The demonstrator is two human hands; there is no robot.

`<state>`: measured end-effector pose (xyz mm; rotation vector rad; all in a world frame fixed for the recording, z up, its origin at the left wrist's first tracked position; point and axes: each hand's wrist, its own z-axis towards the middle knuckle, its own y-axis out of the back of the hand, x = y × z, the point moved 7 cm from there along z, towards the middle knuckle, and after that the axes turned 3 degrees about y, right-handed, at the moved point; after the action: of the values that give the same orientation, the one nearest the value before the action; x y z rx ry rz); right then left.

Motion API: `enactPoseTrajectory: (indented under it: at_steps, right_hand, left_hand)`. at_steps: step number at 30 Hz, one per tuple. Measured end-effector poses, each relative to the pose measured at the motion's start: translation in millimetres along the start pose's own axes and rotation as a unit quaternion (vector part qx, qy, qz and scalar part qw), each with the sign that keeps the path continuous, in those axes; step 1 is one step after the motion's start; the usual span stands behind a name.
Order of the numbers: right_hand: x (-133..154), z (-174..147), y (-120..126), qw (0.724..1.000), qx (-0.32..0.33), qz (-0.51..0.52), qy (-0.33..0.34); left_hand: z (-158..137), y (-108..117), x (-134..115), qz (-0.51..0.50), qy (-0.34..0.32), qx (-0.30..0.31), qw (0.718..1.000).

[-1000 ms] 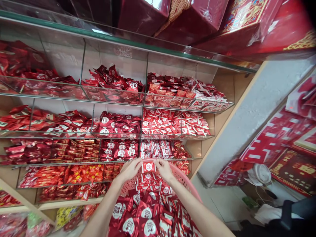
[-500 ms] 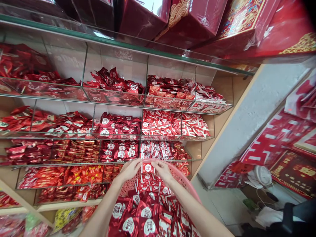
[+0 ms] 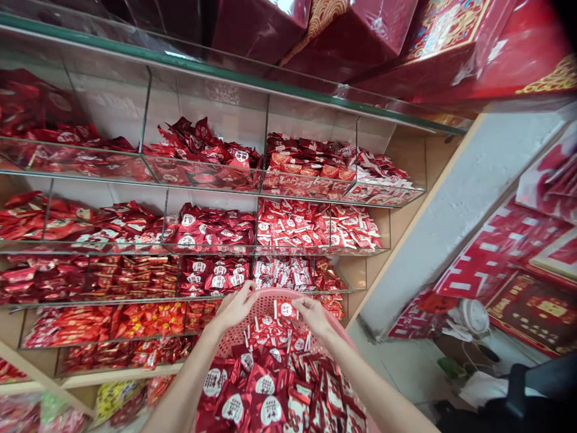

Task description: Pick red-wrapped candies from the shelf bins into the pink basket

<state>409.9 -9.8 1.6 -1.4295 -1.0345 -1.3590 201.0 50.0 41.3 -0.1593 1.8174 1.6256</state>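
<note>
My right hand (image 3: 312, 314) pinches the right edge of a small red-and-white wrapped packet (image 3: 283, 309) over the far side of a pink plastic basket (image 3: 231, 338). At the basket's far left rim is my left hand (image 3: 236, 307), its thumb and index finger a little apart with nothing between them. Inside the basket lie many packets: small red-and-white ones (image 3: 265, 332) toward the far wall, and larger dark red ones (image 3: 265, 383) with white round labels nearer me. My forearms hide parts of the basket's sides.
Tiered glass-fronted bins (image 3: 210, 231) full of red packets rise just beyond the basket. Large dark red boxes (image 3: 356, 36) stand on the glass shelf (image 3: 189, 63) above. A white wall (image 3: 433, 222) and red printed goods (image 3: 480, 258) are on the right, with tiled floor (image 3: 396, 361) below.
My left hand has let go of the small packet and shifted slightly left. My right hand has moved a little right with the packet. The view has shifted slightly.
</note>
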Motion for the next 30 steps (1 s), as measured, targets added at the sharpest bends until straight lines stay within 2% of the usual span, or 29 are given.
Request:
enactPoseTrajectory:
  at_steps: [8,14,19,30]
  right_hand:
    - [-20.3,-13.4,14.4,0.996,-0.013,0.018,-0.084]
    - [-24.1,-23.3,16.0,0.993,-0.011,0.035,-0.112]
    - [-25.9,-26.0,18.4,0.989,-0.028,0.051,-0.134]
    - [-50.4,-20.4,13.8,0.956,-0.072,0.12,-0.257]
  left_hand:
    - [15.1,-10.0,3.6,0.036,-0.023,-0.005,0.999]
    - [17.4,-11.2,-3.9,0.038,-0.054,-0.012,0.998]
    - [19.3,-14.7,-5.3,0.032,-0.049,-0.005,0.998]
    - [15.5,-11.8,10.5,0.023,-0.027,-0.01,0.999]
